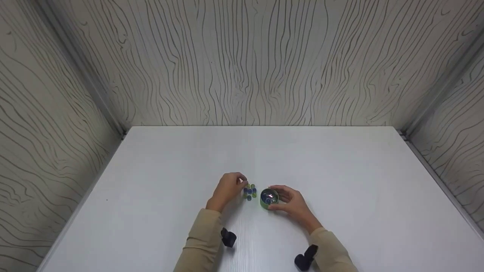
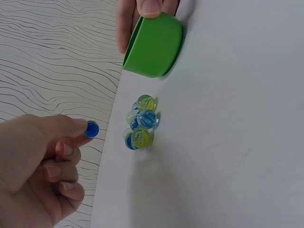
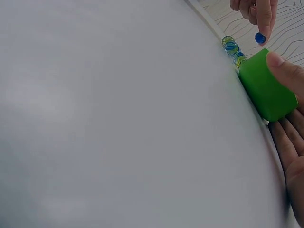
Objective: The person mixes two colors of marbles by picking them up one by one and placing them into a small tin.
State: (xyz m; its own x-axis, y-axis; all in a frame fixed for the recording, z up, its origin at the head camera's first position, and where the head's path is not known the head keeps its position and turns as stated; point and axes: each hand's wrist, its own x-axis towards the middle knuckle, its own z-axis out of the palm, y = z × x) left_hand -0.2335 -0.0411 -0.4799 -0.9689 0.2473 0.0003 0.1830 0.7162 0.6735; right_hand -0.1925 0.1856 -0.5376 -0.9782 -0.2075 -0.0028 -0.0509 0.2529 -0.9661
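Observation:
My left hand pinches a blue glass marble between thumb and fingertip, held above the table. Just below it, several glass marbles with blue and yellow swirls sit in a tight cluster; in the left wrist view the marbles partly hide one another. My right hand holds a small green cup upright on the table, to the right of the cluster, thumb on the near side and fingers round the far side. From the head view its inside looks shiny, with a dark blue marble at the bottom.
Everything lies on a white table. A wall with a wood-grain pattern rises behind it, with more panels at both sides. Black wrist cameras, one left and one right, stick out from the beige sleeves.

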